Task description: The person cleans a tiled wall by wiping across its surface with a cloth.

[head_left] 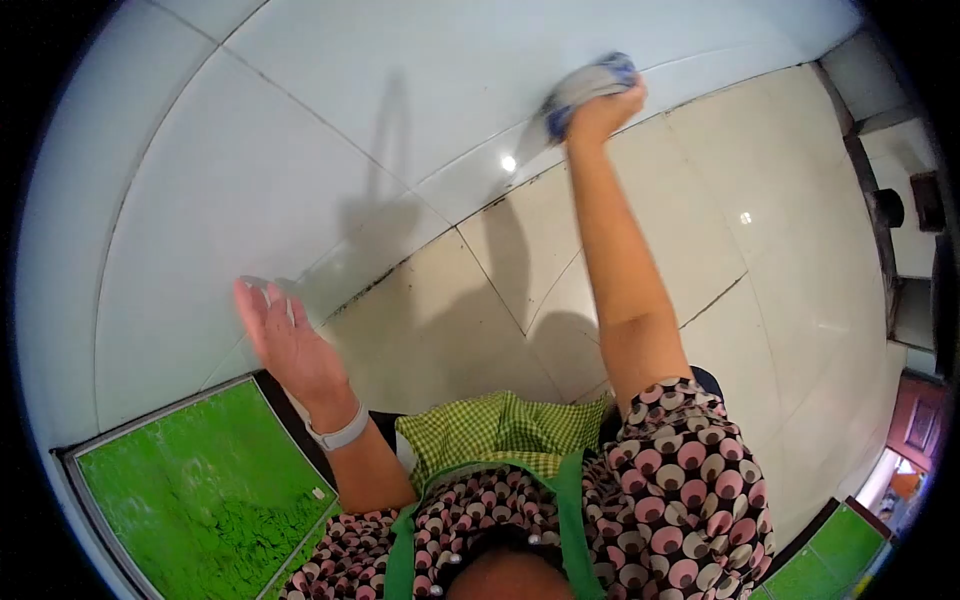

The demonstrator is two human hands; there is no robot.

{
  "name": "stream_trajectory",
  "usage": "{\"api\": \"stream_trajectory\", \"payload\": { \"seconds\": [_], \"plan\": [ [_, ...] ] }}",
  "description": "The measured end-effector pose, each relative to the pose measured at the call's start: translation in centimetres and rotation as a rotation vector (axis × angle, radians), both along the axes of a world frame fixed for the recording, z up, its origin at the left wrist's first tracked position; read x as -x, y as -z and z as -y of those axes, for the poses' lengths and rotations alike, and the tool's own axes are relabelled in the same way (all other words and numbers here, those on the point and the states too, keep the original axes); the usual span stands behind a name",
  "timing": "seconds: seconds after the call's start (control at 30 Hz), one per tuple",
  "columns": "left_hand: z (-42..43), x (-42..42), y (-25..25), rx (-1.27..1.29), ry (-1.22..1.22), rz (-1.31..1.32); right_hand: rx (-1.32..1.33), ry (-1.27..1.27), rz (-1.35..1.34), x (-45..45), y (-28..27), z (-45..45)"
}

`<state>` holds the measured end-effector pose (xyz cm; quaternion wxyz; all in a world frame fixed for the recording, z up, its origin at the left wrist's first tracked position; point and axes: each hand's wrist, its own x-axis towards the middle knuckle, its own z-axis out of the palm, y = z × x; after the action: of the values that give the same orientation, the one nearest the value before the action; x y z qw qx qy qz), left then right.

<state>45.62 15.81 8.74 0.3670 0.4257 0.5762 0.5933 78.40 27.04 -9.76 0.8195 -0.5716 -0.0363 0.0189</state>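
Note:
My right hand [606,112] presses a blue and grey cloth [590,88] against the white tiled wall [330,60], just above where the wall meets the beige tiled floor [720,190]. The cloth is bunched under my fingers and slightly blurred. My left hand [295,345] is stretched out, its fingers straight and holding nothing. The fingertips are at the wall's lower tiles; whether they touch cannot be made out. A pale band [340,432] circles my left wrist.
A green panel [160,470] in a dark frame stands at the lower left, close to my left forearm. Dark-edged tiled shelves [890,140] line the right side. Another green panel [835,550] and a doorway [880,480] show at the lower right.

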Motion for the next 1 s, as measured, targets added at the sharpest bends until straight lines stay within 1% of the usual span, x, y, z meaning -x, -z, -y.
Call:
{"api": "stream_trajectory", "payload": {
  "seconds": [0.03,0.07,0.13,0.17,0.23,0.27,0.3,0.33,0.37,0.5,0.57,0.63,0.7,0.77,0.8,0.83,0.87,1.0],
  "plan": [
    [0.2,-0.1,-0.2,-0.003,0.016,0.024,-0.329,-0.059,-0.43,-2.1,1.3,-0.4],
    [0.4,-0.1,-0.5,-0.007,0.031,0.048,-0.325,-0.066,-0.434,-3.1,2.2,0.1],
    [0.7,-0.1,-0.7,-0.01,0.057,0.045,-0.341,-0.256,-0.919,-4.3,3.4,0.7],
    [0.8,-0.1,-0.7,-0.015,0.088,0.04,-0.337,-0.26,-0.92,-3.8,4.8,0.6],
    [0.7,0.0,-0.6,-0.003,0.07,0.012,-0.196,-0.536,-0.891,-1.3,8.7,0.5],
    [0.5,0.1,-0.5,0.008,0.058,-0.017,-0.082,-0.386,-0.91,2.8,10.1,-0.3],
    [0.3,0.0,-0.3,0.01,0.052,-0.016,-0.176,-0.573,-1.162,4.4,15.7,-0.8],
    [0.2,-0.1,-0.2,-0.002,0.045,-0.017,-0.135,-0.795,-1.288,9.1,9.7,0.9],
    [0.2,-0.1,0.0,-0.015,0.037,-0.017,-0.141,-0.774,-1.377,13.7,10.5,0.7],
    [0.4,-1.4,1.3,-0.024,0.019,-0.006,-0.149,-1.222,-1.494,27.7,3.8,1.8],
    [0.6,-2.1,1.5,-0.013,0.004,0.034,-0.128,-1.398,-1.531,31.7,1.2,2.6],
    [0.3,-1.9,1.9,-0.005,0.027,0.034,-0.111,-1.473,-1.538,33.0,0.2,2.9],
    [-0.9,-1.6,1.1,0.003,0.049,0.035,-0.112,-1.468,-1.512,31.7,0.5,2.5],
    [-1.6,-1.6,-0.5,0.035,0.003,0.064,-0.092,-1.414,-1.453,29.2,2.2,1.8],
    [-1.8,-1.0,-1.2,0.025,-0.033,0.071,-0.083,-1.375,-1.412,26.9,3.3,1.4],
    [-2.0,-0.3,-1.5,0.048,-0.029,0.138,-0.081,-1.326,-1.347,24.4,4.6,1.0],
    [-1.8,0.5,-1.3,0.071,-0.026,0.206,-0.082,-1.277,-1.286,21.4,5.4,0.5],
    [0.1,4.2,0.6,0.101,-0.05,0.315,-0.06,-1.122,-0.973,9.2,7.2,0.4]
  ]
}}
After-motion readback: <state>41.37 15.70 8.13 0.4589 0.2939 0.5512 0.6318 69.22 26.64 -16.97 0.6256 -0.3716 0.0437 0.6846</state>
